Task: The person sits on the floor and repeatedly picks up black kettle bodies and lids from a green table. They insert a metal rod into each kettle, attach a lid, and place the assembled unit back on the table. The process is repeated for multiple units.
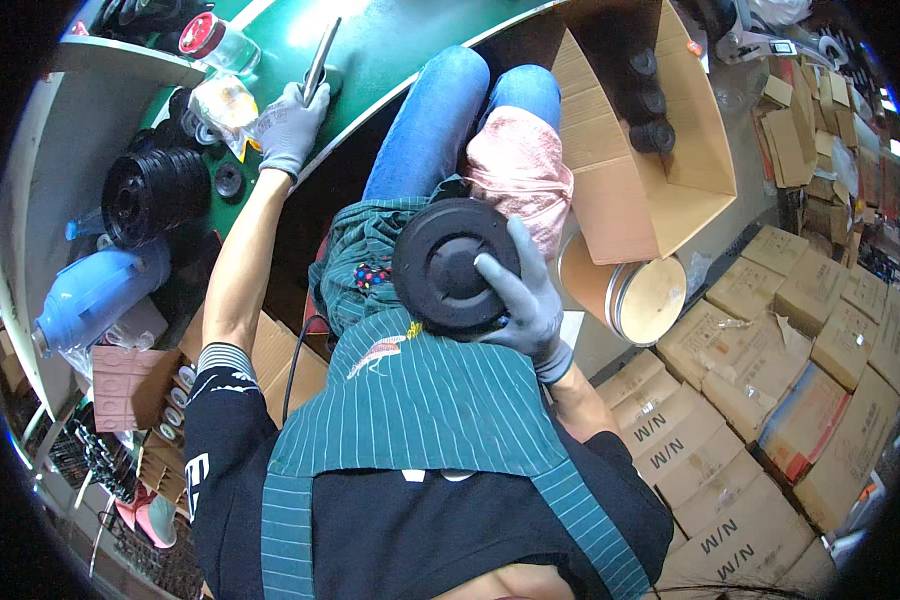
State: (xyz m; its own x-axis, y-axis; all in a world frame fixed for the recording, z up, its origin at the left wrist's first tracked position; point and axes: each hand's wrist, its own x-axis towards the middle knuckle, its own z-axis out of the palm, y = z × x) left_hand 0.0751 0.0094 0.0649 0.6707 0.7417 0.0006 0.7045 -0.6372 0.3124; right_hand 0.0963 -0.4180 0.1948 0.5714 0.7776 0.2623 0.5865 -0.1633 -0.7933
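Note:
My right hand (535, 305), in a grey glove, grips a round black disc-shaped part (457, 262) over my lap. Its thumb and fingers clasp the right edge, and raised rings show on the disc's face. At the green table's near edge, my gloved left hand (292, 130) is closed round the lower end of a slim, metal-looking rod (322, 55). The rod slants up and away beside a small round cup-like thing (328, 80). Exactly how the fingers sit on it is partly hidden. Just left of that hand lies a clear plastic bag (224, 108).
A red-lidded clear jar (222, 45) and stacked black discs (157, 195) are on the left side. To the right, an open carton (610, 195) holds several black parts, beside a round drum (650, 300). Cardboard boxes (760, 360) fill the lower right. A blue bottle (100, 295) lies left.

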